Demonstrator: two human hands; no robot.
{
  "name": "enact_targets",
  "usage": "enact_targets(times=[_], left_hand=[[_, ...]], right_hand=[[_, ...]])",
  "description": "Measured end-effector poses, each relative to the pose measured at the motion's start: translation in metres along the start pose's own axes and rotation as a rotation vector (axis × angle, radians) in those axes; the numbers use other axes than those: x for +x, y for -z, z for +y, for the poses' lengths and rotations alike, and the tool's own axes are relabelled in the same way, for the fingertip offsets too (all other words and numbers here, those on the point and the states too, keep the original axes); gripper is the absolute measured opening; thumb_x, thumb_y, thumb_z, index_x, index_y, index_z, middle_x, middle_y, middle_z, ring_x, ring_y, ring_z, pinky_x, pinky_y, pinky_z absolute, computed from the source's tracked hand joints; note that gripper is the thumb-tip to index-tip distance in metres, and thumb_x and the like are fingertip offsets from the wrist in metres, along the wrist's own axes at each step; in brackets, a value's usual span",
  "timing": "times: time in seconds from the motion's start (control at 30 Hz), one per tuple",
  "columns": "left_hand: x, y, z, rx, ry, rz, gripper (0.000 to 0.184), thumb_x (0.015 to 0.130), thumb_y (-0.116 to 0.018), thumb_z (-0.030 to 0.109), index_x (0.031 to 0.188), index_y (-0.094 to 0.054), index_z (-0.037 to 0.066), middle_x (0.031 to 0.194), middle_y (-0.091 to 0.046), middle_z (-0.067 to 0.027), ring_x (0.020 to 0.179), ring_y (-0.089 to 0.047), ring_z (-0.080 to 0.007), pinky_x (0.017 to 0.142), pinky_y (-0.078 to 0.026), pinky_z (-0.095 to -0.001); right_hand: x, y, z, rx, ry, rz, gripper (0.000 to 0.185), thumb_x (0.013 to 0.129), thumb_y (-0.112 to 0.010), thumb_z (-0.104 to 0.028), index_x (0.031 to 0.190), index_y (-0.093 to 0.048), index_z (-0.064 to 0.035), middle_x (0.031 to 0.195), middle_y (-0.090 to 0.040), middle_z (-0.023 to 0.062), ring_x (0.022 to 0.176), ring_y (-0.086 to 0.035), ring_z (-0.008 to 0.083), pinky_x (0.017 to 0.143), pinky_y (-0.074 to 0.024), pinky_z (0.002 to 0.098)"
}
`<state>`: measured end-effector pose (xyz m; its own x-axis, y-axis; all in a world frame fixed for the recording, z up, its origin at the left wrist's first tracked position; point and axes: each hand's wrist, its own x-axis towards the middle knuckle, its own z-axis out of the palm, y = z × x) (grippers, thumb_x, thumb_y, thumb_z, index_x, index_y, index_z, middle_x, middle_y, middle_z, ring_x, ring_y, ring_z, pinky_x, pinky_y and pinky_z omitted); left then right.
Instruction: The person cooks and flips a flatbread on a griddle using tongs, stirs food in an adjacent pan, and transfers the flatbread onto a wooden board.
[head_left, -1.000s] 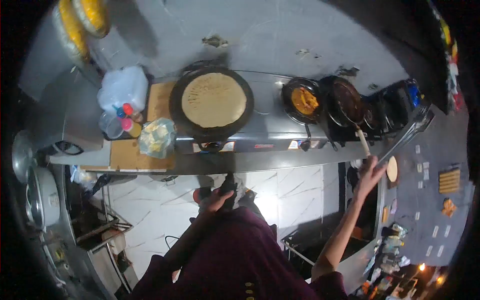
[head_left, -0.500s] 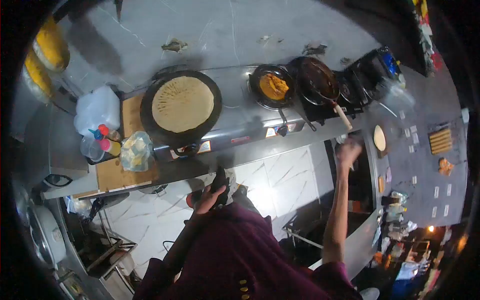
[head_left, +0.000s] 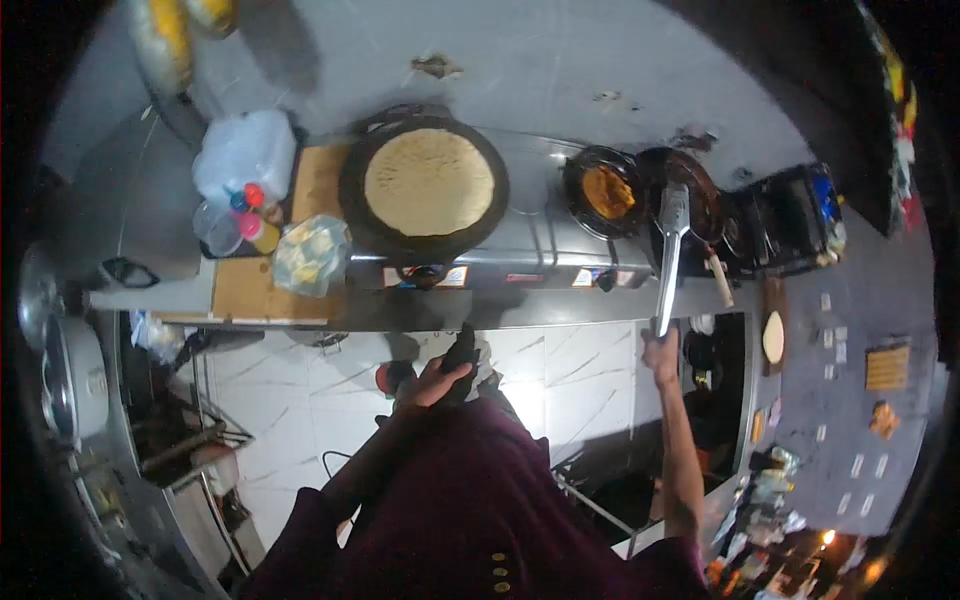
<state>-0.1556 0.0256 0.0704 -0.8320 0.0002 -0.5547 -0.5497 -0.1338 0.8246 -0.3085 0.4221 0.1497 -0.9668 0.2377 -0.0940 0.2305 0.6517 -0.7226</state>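
Observation:
My right hand is closed round the lower end of metal tongs, whose upper end overlaps the dark pan with the light handle. Near my waist, my left hand is wrapped round a black object that I cannot identify. A round flatbread lies on the large black griddle. To its right, a smaller black pan holds orange-brown food. Neither hand touches the flatbread.
Squeeze bottles, a clear container and a plastic bag stand left of the griddle, by a wooden board. A black appliance is at the right. Another pale flatbread lies on a narrow board farther right.
My right hand has moved left with the tongs, which now point up over the dark pan. My left hand keeps its hold on the black object. The camera view has shifted.

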Motion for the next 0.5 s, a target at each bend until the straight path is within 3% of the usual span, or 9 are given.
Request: enact_targets(times=[0.07,0.13,0.23,0.33,0.5], left_hand=[[0.007,0.003,-0.012,-0.045,-0.009,-0.017,0.050,0.081,-0.070,0.041,0.110,-0.062,0.001,0.094,-0.066,-0.0046,0.084,-0.061,-0.0146,0.075,-0.048,-0.0280],[0.009,0.007,-0.017,-0.079,-0.042,-0.055,0.050,0.080,-0.071,0.041,0.108,-0.063,0.001,0.093,-0.066,-0.0046,0.083,-0.061,-0.0146,0.074,-0.048,-0.0288],[-0.019,0.012,0.030,0.080,0.108,0.050,0.045,0.082,-0.070,0.038,0.107,-0.064,0.001,0.092,-0.066,-0.0045,0.081,-0.061,-0.0142,0.073,-0.048,-0.0298],[-0.024,0.011,0.022,0.115,0.092,0.114,0.041,0.083,-0.069,0.034,0.106,-0.064,0.001,0.089,-0.066,-0.0040,0.079,-0.060,-0.0134,0.070,-0.047,-0.0302],[-0.010,0.013,-0.023,-0.134,-0.093,0.025,0.036,0.084,-0.067,0.029,0.104,-0.063,-0.001,0.085,-0.064,-0.0038,0.075,-0.058,-0.0123,0.068,-0.047,-0.0299]], right_hand=[[-0.035,-0.012,-0.053,0.235,-0.068,-0.247,0.036,0.085,-0.068,-0.020,0.111,-0.048,-0.0063,0.068,-0.046,-0.0009,0.042,-0.038,0.0055,0.036,-0.0270,0.0229],[-0.054,-0.020,-0.093,0.395,-0.241,-0.503,0.035,0.092,-0.059,-0.029,0.116,-0.049,-0.0058,0.065,-0.042,-0.0039,0.042,-0.033,0.0037,0.037,-0.0255,0.0206],[-0.074,-0.027,-0.155,0.549,-0.450,-0.903,0.046,0.098,-0.043,-0.045,0.123,-0.048,-0.0073,0.061,-0.037,-0.0060,0.044,-0.031,0.0030,0.038,-0.0273,0.0207],[-0.074,-0.032,-0.180,0.386,-0.507,-1.039,0.055,0.099,-0.030,-0.052,0.127,-0.047,-0.0076,0.061,-0.036,-0.0062,0.044,-0.030,0.0036,0.039,-0.0270,0.0208],[-0.065,-0.045,-0.208,0.202,-0.438,-1.050,0.056,0.098,-0.033,-0.053,0.125,-0.049,-0.0066,0.058,-0.032,-0.0063,0.044,-0.028,0.0046,0.039,-0.0246,0.0211]])
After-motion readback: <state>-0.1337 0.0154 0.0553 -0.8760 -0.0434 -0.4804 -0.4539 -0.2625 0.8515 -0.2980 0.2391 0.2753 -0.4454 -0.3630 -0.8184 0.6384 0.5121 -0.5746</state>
